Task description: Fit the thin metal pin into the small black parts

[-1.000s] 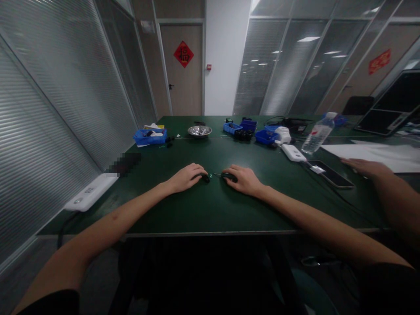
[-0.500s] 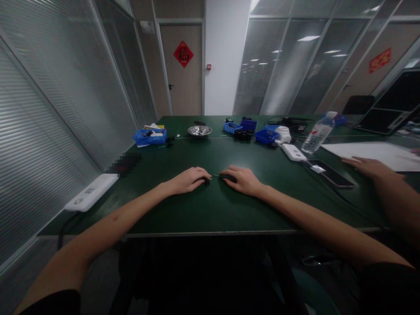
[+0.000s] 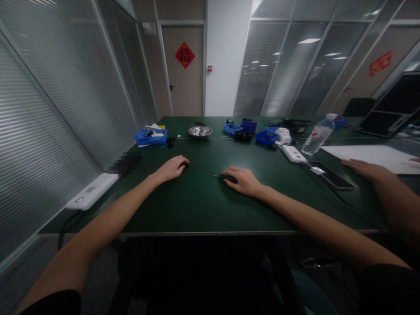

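Observation:
My right hand rests over the green table, its fingers wrapped round the dark handle of a screwdriver. The thin metal shaft points left across the tabletop. Farther left, my left hand is closed on a small black part, mostly hidden under the fingers, so its kind does not show. A wide gap separates the two hands. Beyond them stands a shiny metal bowl with small bits inside.
Blue bins with small parts stand at the back left, and more blue bins at the back right. A water bottle, a phone and a white power strip lie to the right. Another person's hand touches white paper.
My left hand has moved left and away from the screwdriver tip, taking the small black part along. My right hand with the screwdriver has stayed nearly in place.

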`<move>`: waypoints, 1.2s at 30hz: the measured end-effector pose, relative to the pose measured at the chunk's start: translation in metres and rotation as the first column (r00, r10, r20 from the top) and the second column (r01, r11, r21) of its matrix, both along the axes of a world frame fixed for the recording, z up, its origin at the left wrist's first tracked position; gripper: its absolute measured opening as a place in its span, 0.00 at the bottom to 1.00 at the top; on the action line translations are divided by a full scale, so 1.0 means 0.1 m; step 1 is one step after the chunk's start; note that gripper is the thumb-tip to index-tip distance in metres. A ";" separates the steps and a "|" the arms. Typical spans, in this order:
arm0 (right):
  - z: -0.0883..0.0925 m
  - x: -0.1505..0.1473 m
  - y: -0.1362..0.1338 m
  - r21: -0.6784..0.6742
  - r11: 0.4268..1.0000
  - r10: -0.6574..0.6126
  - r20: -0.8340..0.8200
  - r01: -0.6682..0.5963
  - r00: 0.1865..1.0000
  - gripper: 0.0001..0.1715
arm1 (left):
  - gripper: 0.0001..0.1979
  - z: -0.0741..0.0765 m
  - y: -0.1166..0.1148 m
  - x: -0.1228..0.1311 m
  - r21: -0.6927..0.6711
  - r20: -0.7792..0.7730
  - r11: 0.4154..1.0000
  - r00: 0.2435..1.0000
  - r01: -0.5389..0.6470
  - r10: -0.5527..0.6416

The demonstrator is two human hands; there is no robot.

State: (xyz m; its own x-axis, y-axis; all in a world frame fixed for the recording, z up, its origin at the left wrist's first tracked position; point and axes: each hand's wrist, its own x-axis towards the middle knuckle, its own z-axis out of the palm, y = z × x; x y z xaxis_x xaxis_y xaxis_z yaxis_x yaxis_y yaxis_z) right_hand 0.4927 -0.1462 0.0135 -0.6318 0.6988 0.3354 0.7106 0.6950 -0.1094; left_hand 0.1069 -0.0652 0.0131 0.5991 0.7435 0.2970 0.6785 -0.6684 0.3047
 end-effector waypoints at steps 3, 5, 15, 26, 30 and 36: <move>0.00 0.00 0.00 0.000 1.000 -0.002 0.005 0.002 1.000 0.21 | 0.18 0.00 0.19 -0.28 -0.015 -0.036 0.985 0.985 -0.172 0.172; -0.01 0.01 0.01 0.004 1.000 0.000 0.006 0.000 1.000 0.21 | 0.19 -0.01 0.30 -0.48 -0.009 -0.073 0.954 0.952 -0.298 0.297; 0.01 0.00 0.00 -0.005 1.000 0.008 -0.001 -0.008 1.000 0.21 | 0.23 -0.02 0.53 -1.07 0.066 -0.203 0.795 0.772 -0.602 0.602; -0.02 0.02 0.02 -0.005 1.000 0.002 0.005 -0.002 1.000 0.21 | 0.20 0.09 0.53 -1.11 0.027 -0.179 0.793 0.778 -0.609 0.603; -0.03 0.02 0.03 0.004 1.000 0.000 0.005 0.000 1.000 0.21 | 0.20 0.11 0.50 -1.12 0.012 -0.155 0.791 0.780 -0.612 0.606; -0.02 0.01 0.03 0.003 1.000 0.002 0.012 -0.002 1.000 0.21 | 0.21 0.10 0.48 -1.14 0.011 -0.137 0.803 0.794 -0.596 0.592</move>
State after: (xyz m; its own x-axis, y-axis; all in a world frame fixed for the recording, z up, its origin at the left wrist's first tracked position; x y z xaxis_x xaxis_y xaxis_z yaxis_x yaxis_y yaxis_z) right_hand 0.4940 -0.1436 0.0113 -0.6375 0.6964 0.3294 0.7102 0.6970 -0.0989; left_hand -0.0070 -0.0172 0.0234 0.0672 0.9732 0.2201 0.9729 -0.1128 0.2018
